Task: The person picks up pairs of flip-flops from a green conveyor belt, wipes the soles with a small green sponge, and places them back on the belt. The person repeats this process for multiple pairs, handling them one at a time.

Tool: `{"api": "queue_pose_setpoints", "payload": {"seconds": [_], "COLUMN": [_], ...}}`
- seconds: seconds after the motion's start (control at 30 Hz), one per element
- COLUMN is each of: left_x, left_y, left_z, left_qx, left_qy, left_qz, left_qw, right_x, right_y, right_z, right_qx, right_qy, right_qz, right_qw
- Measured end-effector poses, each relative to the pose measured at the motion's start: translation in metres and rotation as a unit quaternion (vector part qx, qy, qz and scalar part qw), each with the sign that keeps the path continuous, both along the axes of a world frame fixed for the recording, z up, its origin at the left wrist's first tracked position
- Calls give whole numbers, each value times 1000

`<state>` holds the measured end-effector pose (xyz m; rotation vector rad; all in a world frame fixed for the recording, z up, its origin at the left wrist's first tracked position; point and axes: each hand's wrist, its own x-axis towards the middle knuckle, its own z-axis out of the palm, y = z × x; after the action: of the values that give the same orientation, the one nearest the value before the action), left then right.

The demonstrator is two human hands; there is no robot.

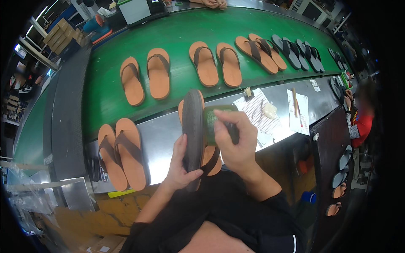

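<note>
Head camera: looks down over a metal table, with a green belt beyond.
Left hand: grasps the held sandal near its lower end, thumb across the dark side, fingers along the left.
Held sandal: stands on edge above the near side of the table, in front of the body; shows the thick dark side of its sole and a strip of tan.
Right hand: pinches a green block between thumb and fingers.
Green block: sits just right of the held sandal, blurred; cannot tell whether touching.
Sandal behind: shows tan with a dark strap, mostly hidden; cannot tell whether also gripped.
Table, left: bears a tan pair, side by side.
Table, right: bears a clipped printed sheet with a pale lump on it, then a second sheet under a brown stick.
Belt row: carries tan sandals, then grey sandals with black straps farther right.
Right edge: includes a co-worker in red, hands near another sandal.
</note>
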<state>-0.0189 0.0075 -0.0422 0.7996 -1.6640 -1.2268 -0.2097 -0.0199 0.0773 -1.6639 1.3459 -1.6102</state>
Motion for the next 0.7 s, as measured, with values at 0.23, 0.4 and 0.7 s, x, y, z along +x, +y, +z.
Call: {"api": "queue_pose_setpoints", "payload": {"seconds": [0.23, 0.4, 0.7], "left_x": [4, 4, 2], "left_y": [4, 11, 16], "left_z": [-8, -17, -25], "left_qx": [-15, 22, -8], "left_qy": [-22, 26, 14], "left_qz": [12, -3, -1], "left_qw": [1000, 999, 1000], "right_x": [3, -2, -2], "right_y": [10, 2, 2], "right_z": [8, 7, 1], "right_qx": [-40, 9, 2], "right_qy": [23, -10, -37], "right_qz": [48, 45, 38], "right_qw": [998, 999, 999]}}
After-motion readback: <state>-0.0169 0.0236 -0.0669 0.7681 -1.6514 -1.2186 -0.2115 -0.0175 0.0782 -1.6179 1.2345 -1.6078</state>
